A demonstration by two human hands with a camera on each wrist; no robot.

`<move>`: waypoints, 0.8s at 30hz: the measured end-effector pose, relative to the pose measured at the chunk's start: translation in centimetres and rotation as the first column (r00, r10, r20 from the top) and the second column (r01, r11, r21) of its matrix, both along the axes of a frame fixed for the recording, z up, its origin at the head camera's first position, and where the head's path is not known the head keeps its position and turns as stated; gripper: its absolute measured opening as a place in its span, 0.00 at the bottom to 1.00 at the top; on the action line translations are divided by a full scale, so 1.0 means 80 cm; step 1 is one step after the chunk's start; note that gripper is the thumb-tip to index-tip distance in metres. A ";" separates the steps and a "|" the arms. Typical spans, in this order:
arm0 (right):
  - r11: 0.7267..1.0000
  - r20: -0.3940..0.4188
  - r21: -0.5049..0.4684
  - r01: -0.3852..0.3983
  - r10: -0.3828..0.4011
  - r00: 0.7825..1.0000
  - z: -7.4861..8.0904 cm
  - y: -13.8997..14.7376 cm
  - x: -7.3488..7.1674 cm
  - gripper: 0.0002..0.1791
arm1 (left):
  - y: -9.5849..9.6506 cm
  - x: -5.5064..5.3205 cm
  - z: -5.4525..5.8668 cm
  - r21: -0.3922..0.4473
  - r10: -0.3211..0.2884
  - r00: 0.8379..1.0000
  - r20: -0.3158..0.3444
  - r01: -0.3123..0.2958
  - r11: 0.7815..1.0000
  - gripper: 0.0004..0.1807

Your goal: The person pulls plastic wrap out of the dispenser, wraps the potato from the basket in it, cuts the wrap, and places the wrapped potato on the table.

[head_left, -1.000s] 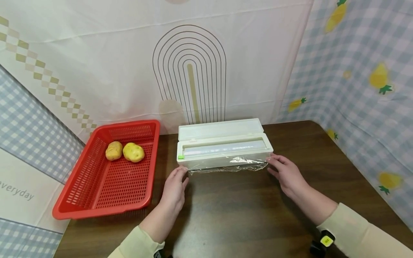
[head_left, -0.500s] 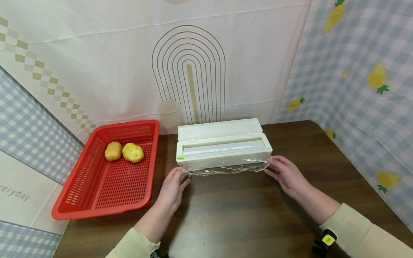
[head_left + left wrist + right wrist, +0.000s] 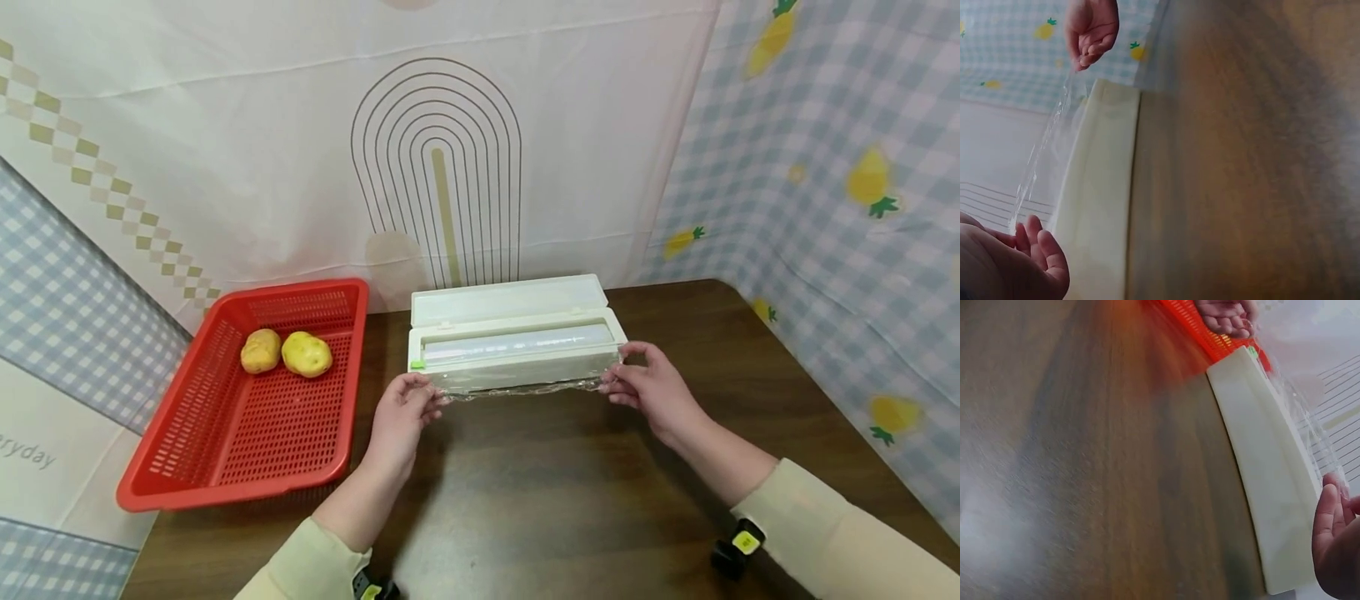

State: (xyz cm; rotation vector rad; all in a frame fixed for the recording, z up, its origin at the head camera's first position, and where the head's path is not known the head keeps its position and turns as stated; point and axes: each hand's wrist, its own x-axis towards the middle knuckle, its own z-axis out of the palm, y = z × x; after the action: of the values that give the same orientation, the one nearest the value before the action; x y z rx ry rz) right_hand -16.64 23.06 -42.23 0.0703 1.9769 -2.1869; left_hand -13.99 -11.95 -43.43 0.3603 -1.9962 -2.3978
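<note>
A white cling film dispenser box (image 3: 517, 368) sits on the table with its lid (image 3: 510, 302) tipped back. Inside its long opening lies the film roll (image 3: 517, 342). Clear cling film (image 3: 1041, 150) stretches out of the front, its crinkled edge drawn tight between both hands. At the left corner my left hand (image 3: 401, 417) pinches the film between thumb and fingers. My right hand (image 3: 656, 392) pinches the opposite corner, close to the box's right end. In the right wrist view the film (image 3: 1310, 428) stands above the box front. A green slider (image 3: 417, 364) shows at the box's left end.
To the left stands a red plastic basket (image 3: 347, 417) holding two potatoes (image 3: 306, 354). The brown wooden table (image 3: 525, 500) ends at a rounded back right corner. Patterned cloth (image 3: 600, 150) hangs behind and along both sides.
Both hands have risen slightly with the film edge, and the right hand has moved a little left. The fingers of both hands have curled more around the film corners. The box stays put.
</note>
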 end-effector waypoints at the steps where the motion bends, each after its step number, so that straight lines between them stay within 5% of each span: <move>1: 1.000 -0.021 0.009 0.007 -0.006 1.000 0.002 0.000 -0.002 0.19 | 0.000 -0.001 0.003 -0.014 -0.004 1.000 -0.007 0.004 1.000 0.07; 8: 0.982 -0.145 0.188 0.024 0.004 0.989 0.018 0.004 -0.013 0.18 | 0.002 -0.006 0.023 -0.119 -0.028 0.998 -0.051 0.022 0.993 0.17; 14: 0.926 -0.229 0.375 0.029 0.063 0.971 0.024 0.005 -0.024 0.15 | 0.005 -0.009 0.037 -0.226 -0.032 0.998 -0.056 0.018 0.974 0.18; 24: 0.919 -0.240 0.381 0.099 -0.005 0.971 0.031 -0.002 -0.035 0.16 | 0.001 -0.025 0.050 -0.295 0.022 1.000 -0.019 -0.027 0.955 0.13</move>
State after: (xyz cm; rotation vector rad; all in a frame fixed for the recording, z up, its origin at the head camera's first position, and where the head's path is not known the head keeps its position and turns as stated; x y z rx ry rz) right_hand -19.42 22.92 -39.73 -0.0851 2.5497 -1.8657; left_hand -16.01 -11.86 -39.39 0.3552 -2.2822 -2.0344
